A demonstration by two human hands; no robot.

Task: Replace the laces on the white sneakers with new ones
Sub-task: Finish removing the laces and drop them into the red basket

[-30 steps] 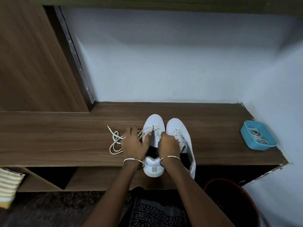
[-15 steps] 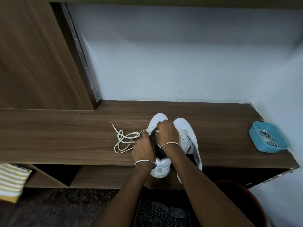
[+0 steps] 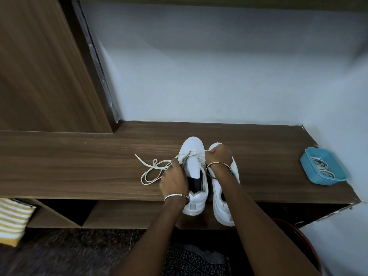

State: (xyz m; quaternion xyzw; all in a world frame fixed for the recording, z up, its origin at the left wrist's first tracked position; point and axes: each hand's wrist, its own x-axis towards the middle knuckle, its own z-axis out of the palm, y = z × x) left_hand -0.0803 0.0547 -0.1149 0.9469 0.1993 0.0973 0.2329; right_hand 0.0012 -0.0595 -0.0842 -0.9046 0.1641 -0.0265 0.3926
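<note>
Head view, the only one. Two white sneakers stand side by side on a wooden ledge (image 3: 79, 166), toes to the wall. The left hand (image 3: 174, 180) is curled, fingertips pinching a cream lace (image 3: 151, 170) at the left sneaker (image 3: 194, 148), beside its lowest eyelets. The right hand (image 3: 218, 156) is closed in a loose fist over the toe of the right sneaker (image 3: 225, 198) and pinches the other run of that lace, which crosses the left sneaker once near the toe. The rest of the lace trails in loose loops on the wood to the left. The tongue stands bare above that one crossing. I cannot tell whether this lace is the old one or a new one. No lace shows on the visible part of the right sneaker; its front is hidden by hand and forearm. More laces (image 3: 321, 167) lie coiled in a blue tray (image 3: 326, 181). Judgement: early to middle, at best one row threaded, nearly all lacing left. Edges: both heels overhang the front lip, the right one further, so a backward tug could tip it off. Bare wood lies left of the loops and between the right sneaker and the tray; the tray sits near the ledge's right end, near the side wall.
</note>
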